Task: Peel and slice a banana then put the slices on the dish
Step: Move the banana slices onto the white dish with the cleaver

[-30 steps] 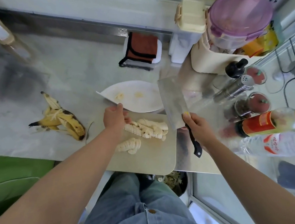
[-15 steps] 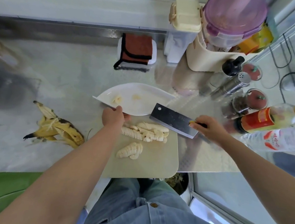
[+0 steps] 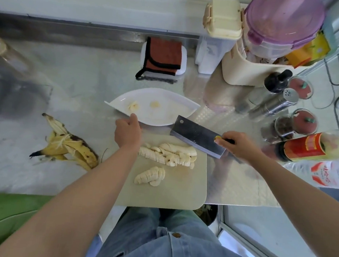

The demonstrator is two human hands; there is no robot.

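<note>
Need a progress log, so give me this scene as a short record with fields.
board: holds most slices, in two heaps
dish: only a few slices so far
left hand: seems to hold the dish by its near rim
right hand: grips the cleaver, blade by the board's far right corner
peel: left of the board

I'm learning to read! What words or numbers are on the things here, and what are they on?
Red label on the sauce bottle: yellow signs, too blurred to read.
White label on the clear bottle: red signs, too blurred.
Yellow sticker on the cleaver: too small.
White dish: no writing.
</note>
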